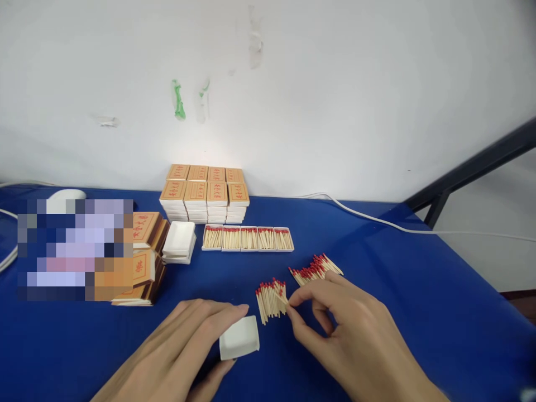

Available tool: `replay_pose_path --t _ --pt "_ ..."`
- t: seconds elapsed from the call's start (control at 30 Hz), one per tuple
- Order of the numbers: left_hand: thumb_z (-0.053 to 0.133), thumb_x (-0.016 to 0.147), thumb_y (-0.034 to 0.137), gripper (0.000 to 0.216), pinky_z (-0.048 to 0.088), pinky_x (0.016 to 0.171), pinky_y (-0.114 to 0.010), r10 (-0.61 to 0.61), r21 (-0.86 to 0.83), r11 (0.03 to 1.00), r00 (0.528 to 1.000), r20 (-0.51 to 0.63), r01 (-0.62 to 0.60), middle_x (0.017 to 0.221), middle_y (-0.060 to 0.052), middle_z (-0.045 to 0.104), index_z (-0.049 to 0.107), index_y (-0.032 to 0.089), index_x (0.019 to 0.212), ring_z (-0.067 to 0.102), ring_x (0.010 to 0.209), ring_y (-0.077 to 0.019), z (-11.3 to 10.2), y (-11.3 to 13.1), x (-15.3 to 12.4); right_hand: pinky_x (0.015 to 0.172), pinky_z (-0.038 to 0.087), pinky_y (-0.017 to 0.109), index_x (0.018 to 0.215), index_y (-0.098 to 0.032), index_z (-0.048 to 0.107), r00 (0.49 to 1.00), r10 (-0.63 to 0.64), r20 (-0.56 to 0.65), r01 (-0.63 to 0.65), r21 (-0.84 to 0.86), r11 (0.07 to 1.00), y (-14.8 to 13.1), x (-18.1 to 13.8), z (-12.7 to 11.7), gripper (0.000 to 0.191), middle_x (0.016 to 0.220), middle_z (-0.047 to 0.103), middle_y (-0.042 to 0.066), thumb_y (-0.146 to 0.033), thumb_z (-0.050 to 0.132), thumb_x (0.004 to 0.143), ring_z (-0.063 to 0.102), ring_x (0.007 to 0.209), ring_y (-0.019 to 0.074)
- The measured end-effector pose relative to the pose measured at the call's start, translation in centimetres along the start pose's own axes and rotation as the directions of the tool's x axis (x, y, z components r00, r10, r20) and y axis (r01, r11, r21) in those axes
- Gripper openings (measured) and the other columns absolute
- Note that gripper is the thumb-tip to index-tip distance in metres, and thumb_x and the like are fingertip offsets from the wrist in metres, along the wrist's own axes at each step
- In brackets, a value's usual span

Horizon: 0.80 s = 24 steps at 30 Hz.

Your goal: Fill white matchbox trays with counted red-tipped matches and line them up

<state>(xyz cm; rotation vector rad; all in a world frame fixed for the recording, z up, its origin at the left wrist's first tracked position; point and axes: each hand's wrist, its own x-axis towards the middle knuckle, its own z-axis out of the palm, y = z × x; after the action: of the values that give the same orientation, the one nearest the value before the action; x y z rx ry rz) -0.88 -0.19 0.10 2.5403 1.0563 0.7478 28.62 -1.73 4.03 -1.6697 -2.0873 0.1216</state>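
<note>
While my right hand pinches matchwood between thumb and forefinger, my left hand grips a small white tray, fingers along its upper edge and thumb below. I cannot tell whether I have one match or several in that pinch; its red tip overlaps the right side of the near heap of matches, which lies on the desk between my hands, just beyond the tray. The tray's white inside faces up toward me. Past my right fingertips a second heap of matches lies slantwise, red heads toward the upper left.

Beyond both heaps, five filled trays stand side by side in a row, matches packed with their red heads away from me. Just left of that row sit stacked white trays, and next to them, further left, I see a pile of orange sleeves with red characters, partly covered by a pixelated patch. Behind the row, orange-topped matchboxes are stacked in a block, four across, near the white wall. A white cable trails along the desk's far right part.
</note>
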Motion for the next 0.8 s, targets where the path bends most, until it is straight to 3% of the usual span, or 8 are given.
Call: replay_pose_path --t 0.27,0.6,0.8 --pt "0.060 0.118 0.036 0.038 0.063 0.110 -0.020 -0.006 -0.007 1.000 1.000 0.014 0.006 0.137 0.004 0.081 0.060 0.037 0.156 0.083 0.120 -0.0142 -0.03 0.30 -0.12 0.048 0.043 0.026 0.081 -0.029 0.075 0.997 0.048 0.067 -0.048 -0.006 0.999 0.01 0.31 0.52 0.022 0.060 0.061 -0.009 -0.008 0.078 0.076 0.062 0.049 0.0130" --pt "0.057 0.120 0.038 0.036 0.065 0.109 -0.021 0.001 -0.021 1.000 1.000 0.022 0.000 0.136 0.002 0.081 0.059 0.037 0.156 0.082 0.121 -0.0154 -0.06 0.30 0.13 0.048 0.039 0.028 0.078 -0.030 0.072 0.989 0.102 0.108 -0.103 0.002 0.995 0.18 0.52 0.34 0.015 0.059 0.061 -0.008 -0.016 0.072 0.080 0.060 0.049 0.0148" --pt "0.060 0.118 0.035 0.042 0.063 0.114 -0.024 -0.009 -0.021 1.000 0.999 0.051 0.010 0.142 0.001 0.079 0.057 0.036 0.160 0.081 0.125 -0.0170 0.38 -0.07 -0.49 0.051 0.038 0.030 0.076 -0.030 0.068 0.963 0.194 0.190 -0.201 0.022 0.979 0.17 0.75 0.33 0.013 0.060 0.061 -0.007 -0.023 0.069 0.087 0.057 0.052 0.0152"
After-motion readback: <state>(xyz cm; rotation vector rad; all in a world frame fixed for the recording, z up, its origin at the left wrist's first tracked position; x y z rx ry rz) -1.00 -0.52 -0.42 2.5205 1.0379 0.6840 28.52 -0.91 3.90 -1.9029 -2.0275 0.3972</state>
